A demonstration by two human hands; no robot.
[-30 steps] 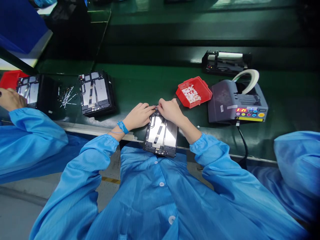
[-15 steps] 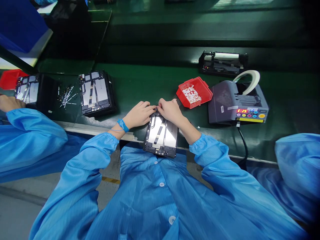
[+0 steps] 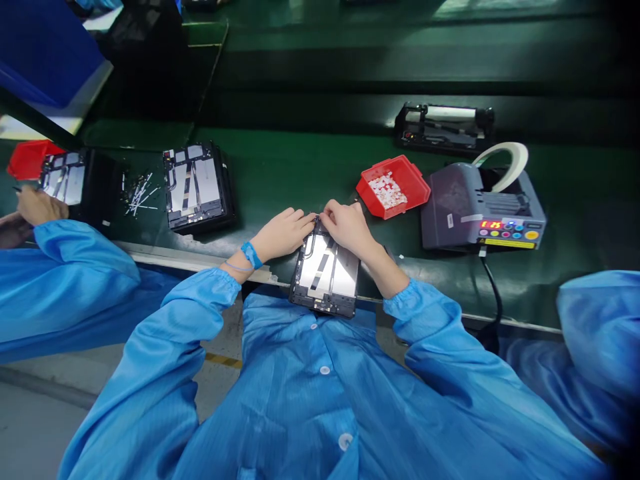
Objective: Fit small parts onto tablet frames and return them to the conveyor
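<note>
An opened tablet (image 3: 325, 270) with its silvery battery and dark cables exposed lies at the bench edge, its lower end jutting toward my body. My left hand (image 3: 283, 233), wearing a blue wrist strap, rests stretched out with its fingertips at the tablet's upper left corner. Over the top edge, my right hand (image 3: 347, 227) is closed in a pinch against the tablet; whatever its fingertips hold is too small or hidden. Just beyond my right hand sits a red bin (image 3: 413, 190) of small white pieces (image 3: 387, 191).
A stack of opened tablets (image 3: 195, 187) stands left, beside loose white strips (image 3: 140, 195). At right are a tape dispenser (image 3: 480, 207) and another device (image 3: 445, 125) behind it. A co-worker's hand (image 3: 43, 207) works far left; a blue sleeve (image 3: 600, 327) shows far right.
The whole view has shifted slightly. My left fingertips have drawn a little apart from the right ones, which stay pinched at the tablet's top edge. The co-worker's hand has moved at the left.
</note>
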